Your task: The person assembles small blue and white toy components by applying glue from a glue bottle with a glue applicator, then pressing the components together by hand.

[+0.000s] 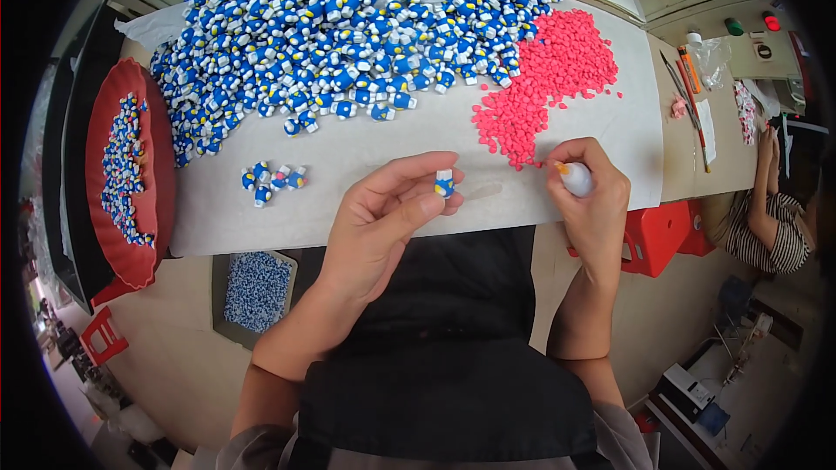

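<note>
Workroom, table under a pale sheet (209,222). Left hand (383,218), mid-frame, pinches one blue-white figure (445,184) upright between thumb and fingers, probably for a steady hold with its front clear. Right hand (592,196), right of centre, curls round a white bottle (576,179), tip leftward, likely for control. Pink bits (566,61) just beyond its fingers, probably within easy reach; contact unclear. Small cluster (274,179) left of centre, apart from the big pile (331,35) up top. Red basin (98,183) far left; red stool (657,239) and striped-top person (766,226) right.

Blue-white figurine (444,184), pinched, white bottle (576,180), tilted
</note>
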A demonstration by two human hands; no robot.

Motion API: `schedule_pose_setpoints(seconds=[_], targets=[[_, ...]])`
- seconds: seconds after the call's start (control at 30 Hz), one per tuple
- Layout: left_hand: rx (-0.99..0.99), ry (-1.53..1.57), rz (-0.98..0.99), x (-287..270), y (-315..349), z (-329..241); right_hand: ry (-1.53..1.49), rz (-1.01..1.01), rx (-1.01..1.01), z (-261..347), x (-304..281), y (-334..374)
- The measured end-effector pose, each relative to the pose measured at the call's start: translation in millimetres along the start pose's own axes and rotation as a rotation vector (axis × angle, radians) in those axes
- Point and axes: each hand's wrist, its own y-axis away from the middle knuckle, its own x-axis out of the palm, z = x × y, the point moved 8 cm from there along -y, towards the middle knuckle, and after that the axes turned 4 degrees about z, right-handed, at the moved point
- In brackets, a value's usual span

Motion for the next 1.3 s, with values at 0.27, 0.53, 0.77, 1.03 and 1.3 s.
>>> schedule_pose_setpoints(seconds=[0.27, 0.53, 0.77, 1.03, 1.3], targets=[[0.027, -0.027, -0.015, -2.0, -2.1, 0.5, 0.033, 0.082, -0.056, -0.2, -2.6, -5.9], [0.001, -0.015, -0.025, -3.9, 6.2, -6.4, 0.048, 0.167, -0.039, 10.2, 7.4, -9.5], [0.001, -0.027, -0.029, -3.5, 9.1, -11.0, -0.692, 0.115, -0.03, 32.7, 27.7, 0.3], [0.012, -0.08, 0.009, -1.5, 7.2, -12.0, -0.968, 0.284, 0.062, 34.0, 59.8, 8.6], [0.023, -0.11, 0.03, -2.9, 11.0, -6.7, -0.874, 0.285, -0.092, 46.0, 61.0, 10.7]])
